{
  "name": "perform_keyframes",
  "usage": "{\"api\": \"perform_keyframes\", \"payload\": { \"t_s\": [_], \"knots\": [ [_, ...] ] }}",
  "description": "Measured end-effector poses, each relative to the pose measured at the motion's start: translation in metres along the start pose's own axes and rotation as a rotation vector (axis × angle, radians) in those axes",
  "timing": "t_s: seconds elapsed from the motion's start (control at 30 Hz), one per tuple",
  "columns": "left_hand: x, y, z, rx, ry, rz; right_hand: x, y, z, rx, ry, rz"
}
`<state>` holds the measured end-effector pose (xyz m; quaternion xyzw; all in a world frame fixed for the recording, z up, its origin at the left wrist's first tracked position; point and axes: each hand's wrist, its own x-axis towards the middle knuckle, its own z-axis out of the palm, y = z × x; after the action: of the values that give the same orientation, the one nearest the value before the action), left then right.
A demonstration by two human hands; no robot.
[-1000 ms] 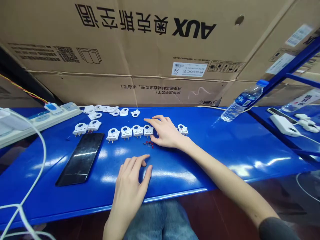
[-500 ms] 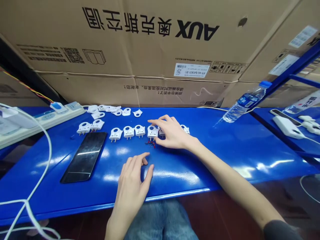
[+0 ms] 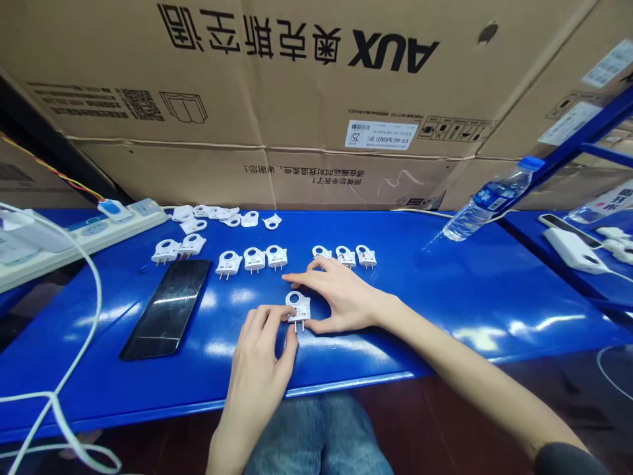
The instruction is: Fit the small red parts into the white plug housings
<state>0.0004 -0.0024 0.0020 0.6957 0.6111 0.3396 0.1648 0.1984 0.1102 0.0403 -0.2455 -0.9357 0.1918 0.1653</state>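
A white two-pin plug housing (image 3: 299,307) with a round hole lies low over the blue table, its metal prongs facing me. My left hand (image 3: 262,343) has its fingertips on the left side of the housing, thumb curled in below. From the right, my right hand (image 3: 346,293) curves around it, thumb by the lower right corner and forefinger reaching over the top. Behind my right hand stand three similar housings (image 3: 366,256), one partly hidden by the fingers. Another three housings (image 3: 254,260) form a row to the left.
A black phone (image 3: 167,310) lies at left, with two more housings (image 3: 192,245) behind it. Several white cover pieces (image 3: 250,220) sit near the cardboard box (image 3: 306,119). A power strip (image 3: 89,234) and white cable are far left; a water bottle (image 3: 489,201) leans at right.
My right hand has brought one housing out of the back row toward me. My left hand has closed in on its left side. The red wire bits seen before no longer show.
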Motion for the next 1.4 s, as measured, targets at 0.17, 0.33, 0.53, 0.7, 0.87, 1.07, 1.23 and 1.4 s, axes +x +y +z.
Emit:
{"api": "perform_keyframes", "payload": {
  "t_s": [0.17, 0.33, 0.53, 0.7, 0.87, 1.07, 1.23, 1.4],
  "knots": [
    [0.001, 0.001, 0.001, -0.008, 0.018, -0.011, -0.001, 0.001, -0.01, -0.012, -0.02, 0.013],
    [0.002, 0.001, 0.0, -0.015, 0.02, -0.002, -0.001, -0.002, -0.014, -0.088, -0.054, 0.041],
    [0.001, 0.0, 0.001, -0.021, 0.023, -0.019, 0.003, 0.002, -0.002, -0.253, -0.057, 0.102],
    [0.0, 0.0, 0.002, -0.006, 0.014, -0.015, 0.003, 0.005, 0.008, -0.285, -0.052, 0.076],
    [0.0, -0.001, 0.002, -0.002, 0.008, -0.015, 0.004, 0.005, 0.008, -0.301, -0.035, 0.093],
    [0.0, -0.003, 0.003, 0.011, -0.001, -0.002, 0.005, 0.003, 0.004, -0.242, 0.046, 0.135],
    [0.0, -0.001, 0.003, -0.011, 0.075, -0.084, 0.004, 0.0, 0.004, -0.165, 0.044, 0.108],
    [0.0, -0.001, 0.004, 0.003, 0.142, -0.097, 0.004, -0.001, 0.006, -0.033, 0.061, 0.03]
  ]
}}
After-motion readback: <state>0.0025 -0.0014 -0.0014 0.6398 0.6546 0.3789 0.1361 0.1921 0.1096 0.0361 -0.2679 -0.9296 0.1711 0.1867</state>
